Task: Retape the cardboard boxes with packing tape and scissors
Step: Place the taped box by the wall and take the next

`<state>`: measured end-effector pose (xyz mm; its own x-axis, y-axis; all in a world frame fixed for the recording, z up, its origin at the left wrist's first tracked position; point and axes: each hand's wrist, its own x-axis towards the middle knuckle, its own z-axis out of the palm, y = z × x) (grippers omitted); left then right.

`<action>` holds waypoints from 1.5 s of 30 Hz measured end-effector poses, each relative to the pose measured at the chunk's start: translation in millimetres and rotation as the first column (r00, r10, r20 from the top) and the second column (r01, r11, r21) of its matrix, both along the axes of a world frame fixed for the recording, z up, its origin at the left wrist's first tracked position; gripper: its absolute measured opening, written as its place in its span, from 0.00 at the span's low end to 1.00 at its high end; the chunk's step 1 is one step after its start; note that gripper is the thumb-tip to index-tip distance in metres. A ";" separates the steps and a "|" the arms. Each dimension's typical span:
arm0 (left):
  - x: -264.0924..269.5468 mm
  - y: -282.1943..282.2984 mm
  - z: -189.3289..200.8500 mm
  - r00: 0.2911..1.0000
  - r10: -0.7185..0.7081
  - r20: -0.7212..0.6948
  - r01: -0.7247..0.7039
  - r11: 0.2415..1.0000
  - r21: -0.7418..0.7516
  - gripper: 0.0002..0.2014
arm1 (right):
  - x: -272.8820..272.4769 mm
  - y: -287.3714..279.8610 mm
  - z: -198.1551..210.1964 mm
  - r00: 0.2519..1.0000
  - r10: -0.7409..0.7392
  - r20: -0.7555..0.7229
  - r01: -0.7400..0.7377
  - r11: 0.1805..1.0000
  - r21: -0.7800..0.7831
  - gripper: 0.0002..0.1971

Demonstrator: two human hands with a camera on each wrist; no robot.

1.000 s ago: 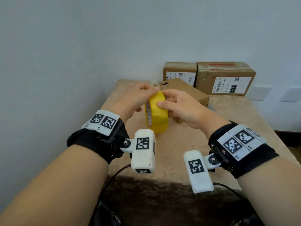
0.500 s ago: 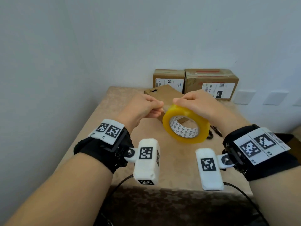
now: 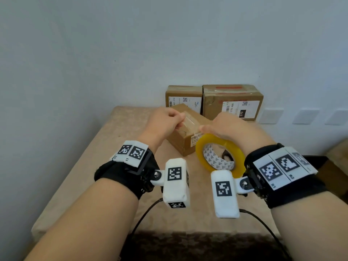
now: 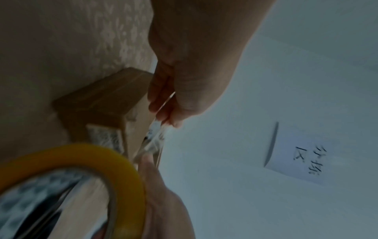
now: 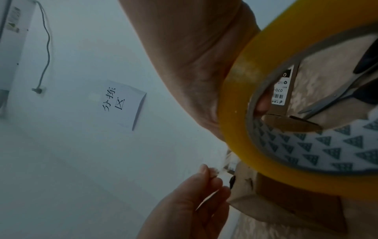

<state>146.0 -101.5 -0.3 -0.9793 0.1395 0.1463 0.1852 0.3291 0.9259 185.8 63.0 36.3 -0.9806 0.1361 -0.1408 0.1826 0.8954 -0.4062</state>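
Two labelled cardboard boxes (image 3: pixel 214 100) stand against the wall at frame centre, behind the near box (image 3: pixel 186 132) on the table (image 3: pixel 105 147). Scissors (image 5: pixel 335 95) lie on the table, seen through the roll's core. My right hand (image 3: pixel 227 127) is clamped on the yellow tape roll (image 3: pixel 219 153), held tilted above the table. My left hand (image 3: pixel 165 125) pinches the clear tape strip (image 3: pixel 190 122) stretched over the near box.

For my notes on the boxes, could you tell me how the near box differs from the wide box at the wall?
The near box sits skewed under the hands; the wide box stands square against the wall. The wide box shows red tape on top and a large front label; the near box shows a small end label. Both are brown cardboard.
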 end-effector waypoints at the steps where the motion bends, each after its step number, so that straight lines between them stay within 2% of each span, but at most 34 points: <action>1: -1.0 -0.1 -3.0 1.000 -0.003 -0.016 0.002 1.000 -0.031 0.12 | 0.1 2.1 -2.9 1.000 -0.002 0.019 0.002 1.000 -0.004 0.20; 6: -10.2 -9.9 -14.5 0.996 0.022 -0.085 -0.033 0.991 -0.127 0.13 | 15.8 9.7 -8.9 1.000 -0.013 -0.002 0.012 0.961 -0.277 0.26; 9: -15.8 -20.1 -21.7 0.997 -0.037 -0.074 0.024 0.986 -0.162 0.12 | 21.5 5.9 -9.3 0.999 -0.030 -0.023 0.020 0.945 -0.326 0.30; 12: -16.6 -21.9 -30.3 0.994 -0.093 -0.062 0.077 0.971 -0.225 0.12 | 19.9 4.3 -9.1 0.993 -0.097 -0.068 0.066 0.929 -0.364 0.27; 15: -17.2 -15.6 -28.7 0.993 -0.064 -0.102 0.037 0.969 -0.244 0.11 | 17.5 2.6 -8.4 0.992 -0.098 -0.073 0.069 0.941 -0.332 0.21; 24: -22.1 -4.1 -22.4 0.989 -0.003 -0.151 -0.031 0.975 -0.219 0.13 | 6.7 -4.2 -14.2 0.992 -0.112 -0.057 0.091 0.952 -0.291 0.15; 30: -28.6 -3.3 -23.0 0.986 0.034 -0.164 -0.073 0.967 -0.243 0.16 | -3.6 -10.3 -17.8 0.986 -0.155 -0.056 0.125 0.922 -0.366 0.13; 34: -31.4 -3.4 -23.9 0.983 0.052 -0.174 -0.101 0.952 -0.288 0.14 | -4.2 -13.9 -14.8 0.984 -0.145 -0.103 0.104 0.940 -0.326 0.13; 40: -32.9 -1.6 -22.8 0.989 0.007 -0.148 -0.057 0.941 -0.333 0.17 | -7.2 -17.6 -16.0 0.985 -0.149 -0.083 0.116 0.942 -0.315 0.13; 45: -35.9 0.3 -26.0 0.984 0.019 -0.180 -0.086 0.923 -0.374 0.16 | -9.7 -18.9 -17.7 0.984 -0.149 -0.095 0.118 0.956 -0.268 0.12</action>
<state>110.1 -101.2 -26.3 -0.9521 0.1661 0.2569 0.3007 0.6626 0.6859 176.1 44.1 18.6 -0.9676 0.2403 -0.0781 0.2326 0.7267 -0.6464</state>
